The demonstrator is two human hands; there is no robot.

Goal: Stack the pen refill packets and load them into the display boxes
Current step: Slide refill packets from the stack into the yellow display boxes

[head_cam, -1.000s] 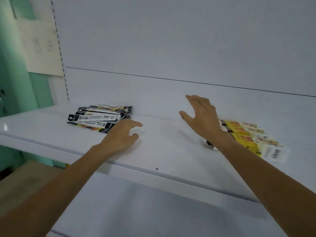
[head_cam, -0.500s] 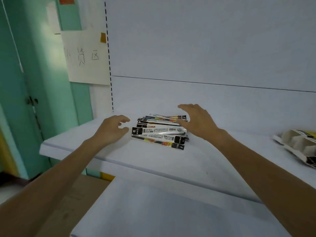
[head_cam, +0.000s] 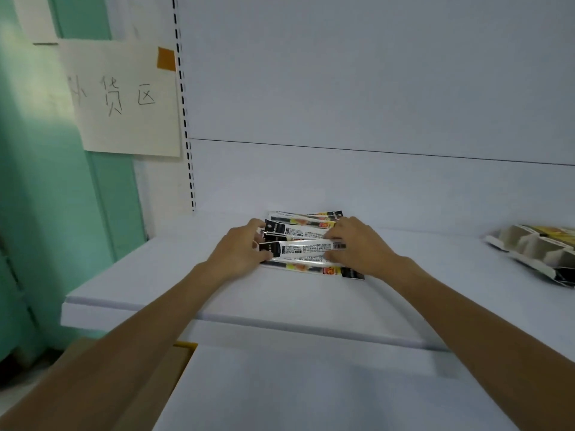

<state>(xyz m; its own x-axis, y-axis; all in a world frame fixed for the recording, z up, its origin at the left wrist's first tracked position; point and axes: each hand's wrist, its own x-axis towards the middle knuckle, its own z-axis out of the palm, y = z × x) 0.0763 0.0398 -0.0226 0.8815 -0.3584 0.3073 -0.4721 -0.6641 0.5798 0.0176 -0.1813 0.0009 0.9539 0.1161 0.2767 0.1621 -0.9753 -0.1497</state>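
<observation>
- I am working at a white shelf (head_cam: 140, 293), which is carrying everything the job needs, with a plain panel (head_cam: 373, 88) rising behind it.
- A handwritten paper sign (head_cam: 124, 98) is hanging at upper left, held by a patch of orange tape at one corner.
- A box (head_cam: 529, 250) is lying at the far right of the shelf, well apart from my hands. Its compartments are showing and the frame edge is cutting it off. I cannot tell whether it is holding anything.
- The packets (head_cam: 306, 247) are lying in a loose heap near the back of the shelf. They are running left to right, with several fanning out of line.
- My left hand (head_cam: 238, 256) is gripping the packets' left ends with its fingers curling round them.
- My right hand (head_cam: 357, 248) is gripping their right ends. The two hands are apart, with the heap clamped between them.
- As I read it, I am on the stacking step, gathering the heap into one squared bundle. Loading is looking not yet begun.
- The next move is calling for both hands to press inward and even up the ends. Then the bundle needs lifting whole and carrying right to the box.
- The glossy film is looking slippery to me, so I am expecting a loose grip to let packets slide out.
</observation>
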